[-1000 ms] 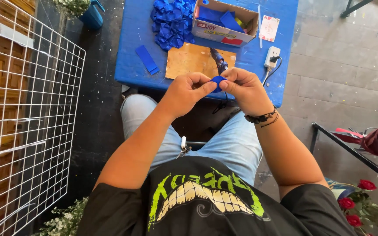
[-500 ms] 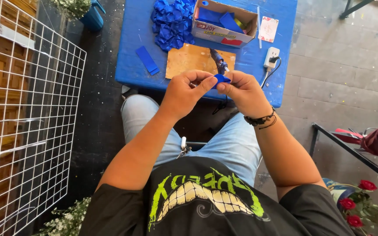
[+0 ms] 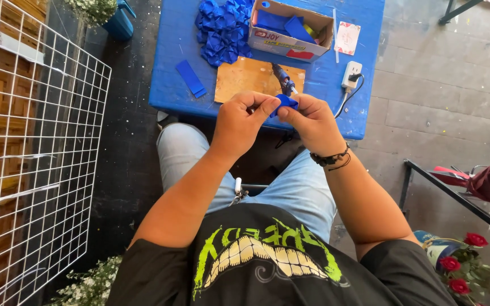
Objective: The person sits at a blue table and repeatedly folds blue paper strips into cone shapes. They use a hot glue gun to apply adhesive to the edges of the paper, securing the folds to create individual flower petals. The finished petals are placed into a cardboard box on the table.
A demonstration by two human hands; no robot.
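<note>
My left hand (image 3: 244, 122) and my right hand (image 3: 312, 120) meet in front of me, both pinching a small folded blue ribbon piece (image 3: 284, 102) between their fingertips. They hover just above the near edge of a blue table (image 3: 171, 88). Right behind the hands lies a brown wooden board (image 3: 245, 79) with a glue gun (image 3: 284, 79) resting on it. A heap of folded blue ribbon pieces (image 3: 222, 28) sits further back, and a flat blue ribbon strip (image 3: 190, 77) lies left of the board.
An open cardboard box (image 3: 290, 25) with blue pieces stands at the table's back. A white power socket with a cord (image 3: 351, 74) lies at the right. A white wire grid (image 3: 24, 158) leans at the left. Red roses (image 3: 472, 263) are at the lower right.
Both hands stay together on the blue piece, and their fingers have shifted a little as they work it. The view has edged slightly.
</note>
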